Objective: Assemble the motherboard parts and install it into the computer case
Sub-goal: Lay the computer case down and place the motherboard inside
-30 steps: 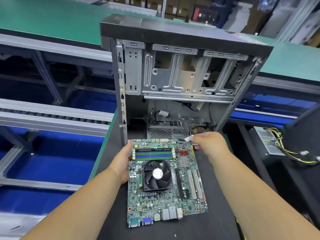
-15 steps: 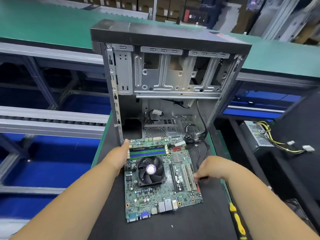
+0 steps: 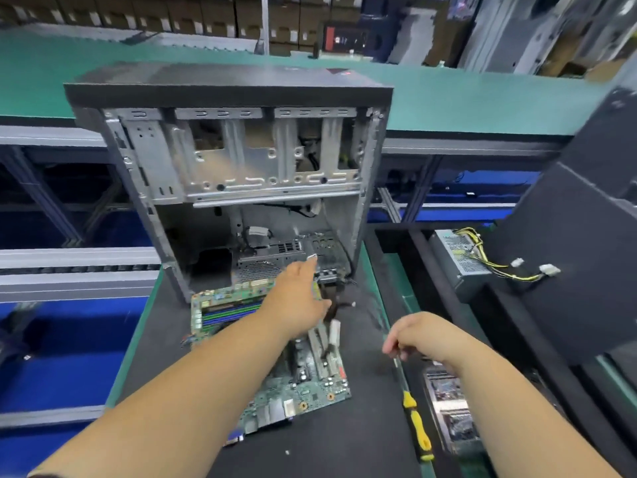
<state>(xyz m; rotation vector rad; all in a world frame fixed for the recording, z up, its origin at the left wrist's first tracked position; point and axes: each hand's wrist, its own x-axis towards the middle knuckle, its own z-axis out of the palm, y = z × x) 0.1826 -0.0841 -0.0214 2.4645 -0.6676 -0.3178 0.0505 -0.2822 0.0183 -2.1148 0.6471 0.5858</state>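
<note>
Black bench mat | green motherboard flat before open grey steel case | left hand fingers extended toward case cables; right hand loosely curled, empty | clear cables before sliding board inside.

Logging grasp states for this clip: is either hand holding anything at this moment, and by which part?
Nothing is plainly held. The left hand reaches over the motherboard toward cables at the case opening; motion blur hides any grip. The right hand hangs loosely curled, empty.
</note>
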